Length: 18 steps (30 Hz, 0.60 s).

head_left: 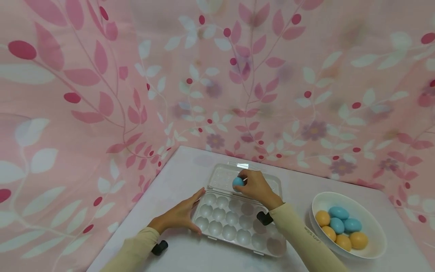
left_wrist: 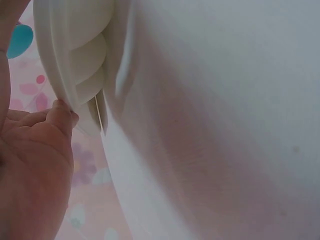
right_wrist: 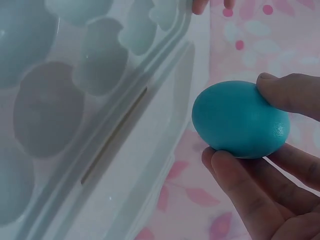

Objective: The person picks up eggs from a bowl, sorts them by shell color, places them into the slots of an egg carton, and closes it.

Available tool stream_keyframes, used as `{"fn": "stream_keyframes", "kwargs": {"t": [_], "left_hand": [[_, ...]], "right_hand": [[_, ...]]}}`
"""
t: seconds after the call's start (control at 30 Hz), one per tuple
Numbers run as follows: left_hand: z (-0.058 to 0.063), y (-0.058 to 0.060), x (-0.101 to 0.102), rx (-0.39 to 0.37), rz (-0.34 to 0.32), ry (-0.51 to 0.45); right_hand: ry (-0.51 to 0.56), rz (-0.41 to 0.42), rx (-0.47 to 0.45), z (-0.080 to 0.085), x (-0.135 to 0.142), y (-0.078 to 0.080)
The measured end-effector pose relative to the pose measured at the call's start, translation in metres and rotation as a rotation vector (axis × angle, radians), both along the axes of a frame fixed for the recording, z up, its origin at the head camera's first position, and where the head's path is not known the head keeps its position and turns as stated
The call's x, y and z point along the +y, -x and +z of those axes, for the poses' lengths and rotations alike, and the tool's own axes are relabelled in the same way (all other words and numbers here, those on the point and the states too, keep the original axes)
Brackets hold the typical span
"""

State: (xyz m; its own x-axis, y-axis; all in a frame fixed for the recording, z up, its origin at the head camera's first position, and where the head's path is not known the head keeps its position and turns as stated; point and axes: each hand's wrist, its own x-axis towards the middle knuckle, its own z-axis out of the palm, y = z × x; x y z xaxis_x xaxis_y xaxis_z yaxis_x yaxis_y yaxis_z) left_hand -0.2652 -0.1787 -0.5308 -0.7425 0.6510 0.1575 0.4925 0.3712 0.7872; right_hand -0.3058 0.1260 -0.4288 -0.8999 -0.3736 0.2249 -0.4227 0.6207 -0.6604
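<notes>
A blue egg [head_left: 238, 183] is pinched between the thumb and fingers of my right hand [head_left: 256, 187], raised over the hinge side of a clear plastic egg carton [head_left: 229, 232]. The right wrist view shows the egg [right_wrist: 240, 120] lying sideways in the fingertips. The carton's lid [head_left: 219, 174] is folded back, and rows of round hollows face up. My left hand [head_left: 180, 213] spreads along the carton's left end, thumb by the front corner, fingers toward the hinge. In the left wrist view, fingertips [left_wrist: 61, 112] touch the carton's rim [left_wrist: 52, 65]. My right forearm covers some hollows.
A white bowl [head_left: 377, 241] stands to the right of the carton, holding three blue eggs [head_left: 337, 225] and several yellow-orange eggs [head_left: 358, 240]. A white cloth covers the table [head_left: 163, 260]. Pink leaf-patterned fabric [head_left: 238, 94] hangs behind and to the left.
</notes>
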Motion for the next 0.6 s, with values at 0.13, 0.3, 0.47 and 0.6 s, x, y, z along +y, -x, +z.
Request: {"fn": "stream_keyframes", "kwargs": {"t": [0.13, 0.3, 0.47, 0.6], "left_hand": [[-0.001, 0.002, -0.001, 0.005, 0.007, 0.023], [0.003, 0.001, 0.000, 0.001, 0.003, 0.034], [0.005, 0.001, 0.002, 0.011, 0.012, 0.053], [0.004, 0.001, 0.000, 0.026, 0.032, 0.076]], "right_hand": [[0.031, 0.016, -0.007, -0.010, -0.006, 0.001], [0.012, 0.000, -0.030, -0.013, -0.001, -0.007], [-0.044, -0.056, -0.010, -0.013, 0.022, -0.018], [-0.067, -0.090, -0.019, -0.018, 0.045, -0.028]]}}
